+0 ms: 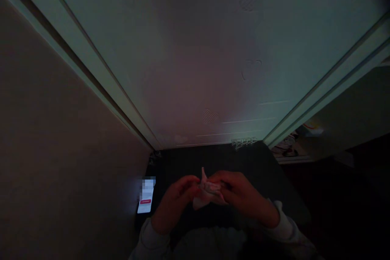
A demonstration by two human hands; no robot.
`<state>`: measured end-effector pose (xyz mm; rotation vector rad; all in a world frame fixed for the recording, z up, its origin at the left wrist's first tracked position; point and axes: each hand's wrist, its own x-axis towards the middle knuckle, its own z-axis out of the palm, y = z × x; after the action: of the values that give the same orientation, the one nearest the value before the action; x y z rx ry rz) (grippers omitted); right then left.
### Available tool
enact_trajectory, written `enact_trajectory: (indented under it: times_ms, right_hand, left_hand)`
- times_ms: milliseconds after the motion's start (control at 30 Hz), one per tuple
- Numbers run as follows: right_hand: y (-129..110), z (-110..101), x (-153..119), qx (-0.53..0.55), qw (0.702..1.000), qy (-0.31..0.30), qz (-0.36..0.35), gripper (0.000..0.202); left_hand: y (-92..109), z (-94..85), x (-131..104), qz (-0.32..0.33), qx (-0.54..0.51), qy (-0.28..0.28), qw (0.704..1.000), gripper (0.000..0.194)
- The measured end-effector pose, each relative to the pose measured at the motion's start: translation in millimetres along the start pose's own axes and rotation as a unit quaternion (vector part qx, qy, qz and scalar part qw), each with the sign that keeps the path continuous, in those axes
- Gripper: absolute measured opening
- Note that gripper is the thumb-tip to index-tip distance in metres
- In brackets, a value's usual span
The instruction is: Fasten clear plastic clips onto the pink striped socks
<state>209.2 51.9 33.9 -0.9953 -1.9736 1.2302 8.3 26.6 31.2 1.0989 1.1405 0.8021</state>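
A small pale, folded piece of paper or cloth [207,193] is held between both hands above a dark surface [189,160]. Its shape is creased, with one thin point sticking up. My left hand [178,197] pinches its left edge between thumb and fingers. On the other side, my right hand [240,195] grips the right edge, fingers closed. The light is dim and reddish, so the material cannot be made out clearly. Left of my left hand lies a phone [145,201] with its screen lit.
A pale panel with raised patterns [195,89] rises behind the dark surface. A brown wall [76,150] stands at the left. Small shiny chain-like items [243,142] lie at the panel's foot. Some blurred objects [286,144] sit on a shelf at the right.
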Motion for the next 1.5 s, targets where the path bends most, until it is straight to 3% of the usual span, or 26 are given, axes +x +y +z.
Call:
enact_trajectory:
  times_ms: [233,533,667,900,1067,1200,1367,1500]
  right_hand:
    - [2.7,3.4,-0.8,0.019,0.999,0.009,0.038,0.027]
    - [17.9,10.7,-1.0,0.171,0.974,0.039,0.145,0.016]
    - [23.9,13.0,-2.6,0.205,0.967,0.043,0.144,0.016]
    - [21.8,10.6,-3.6,0.225,0.962,0.043,0.151,0.016]
    - [19.8,3.7,-5.2,0.155,0.979,0.051,0.119,0.013]
    - [19.5,0.9,-5.3,0.108,0.988,0.057,0.091,0.016]
    - [19.5,0.2,-3.8,0.088,0.993,0.04,0.063,0.019]
    - [22.7,0.7,-4.9,0.084,0.993,0.033,0.079,0.019]
  left_hand:
    - [0.7,-2.7,-1.2,0.018,0.043,0.0,0.999,0.021]
    - [-2.3,-0.5,-3.1,0.065,0.144,0.007,0.987,0.023]
    - [-4.8,0.8,-3.2,0.068,0.155,0.009,0.986,0.024]
    - [-4.1,7.2,-2.3,0.054,0.087,0.015,0.995,0.024]
    - [-2.3,8.7,1.9,0.041,0.019,0.018,0.999,0.033]
    - [-1.6,6.8,6.7,0.025,0.049,0.048,0.997,0.03]
    - [-3.5,8.4,9.2,0.018,0.056,0.036,0.998,0.035]
    - [-8.0,8.9,9.0,0.013,0.056,0.032,0.998,0.032]
